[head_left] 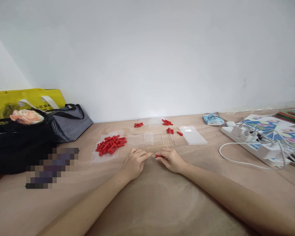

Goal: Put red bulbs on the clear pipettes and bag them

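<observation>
My right hand (171, 159) is closed round a small red bulb-like cap (158, 156). From the cap's left end a thin clear tube (152, 156) reaches to the fingertips of my left hand (137, 163), which pinch it. How far the tube sits inside the cap is hidden. Just beyond my hands lies a row of thin clear tubes (145, 140) on the tabletop. A heap of red caps (110, 144) rests on clear plastic bags (94, 158) to the left. Several tubes with red caps (170, 131) lie behind my right hand, near one loose red cap (179, 133).
Near the wall are more red pieces (138, 125) and red-capped tubes (167, 122). White-looking plastic bags (194, 135) lie right of centre. A power strip (250, 147) with cables and a blue packet (213, 120) occupy the right; a striped bag (70, 124) and black bag (19, 147) the left.
</observation>
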Action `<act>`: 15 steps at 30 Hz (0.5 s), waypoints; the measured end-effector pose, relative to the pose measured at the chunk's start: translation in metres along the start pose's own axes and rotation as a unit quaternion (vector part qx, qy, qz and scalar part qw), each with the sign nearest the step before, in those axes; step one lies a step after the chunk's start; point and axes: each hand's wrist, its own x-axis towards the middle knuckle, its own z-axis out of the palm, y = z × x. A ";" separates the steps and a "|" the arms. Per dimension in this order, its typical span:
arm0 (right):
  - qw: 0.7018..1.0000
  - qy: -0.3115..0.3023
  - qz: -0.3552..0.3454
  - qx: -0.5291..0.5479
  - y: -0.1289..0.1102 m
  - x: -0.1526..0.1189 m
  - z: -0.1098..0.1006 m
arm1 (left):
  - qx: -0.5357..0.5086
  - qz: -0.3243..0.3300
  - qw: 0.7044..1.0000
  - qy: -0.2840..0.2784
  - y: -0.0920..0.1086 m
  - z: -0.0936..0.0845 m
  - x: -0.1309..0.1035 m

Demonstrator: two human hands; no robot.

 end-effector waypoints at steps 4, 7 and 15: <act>1.000 0.012 -0.018 -0.010 0.001 -0.001 0.001 | -0.007 0.001 1.000 0.001 0.000 0.001 -0.002; 0.999 0.020 -0.038 -0.020 0.002 -0.003 0.002 | -0.016 0.006 1.000 0.001 -0.001 0.001 -0.001; 0.998 0.007 -0.047 -0.032 0.000 -0.002 0.002 | -0.019 0.016 1.000 0.009 0.003 0.001 0.001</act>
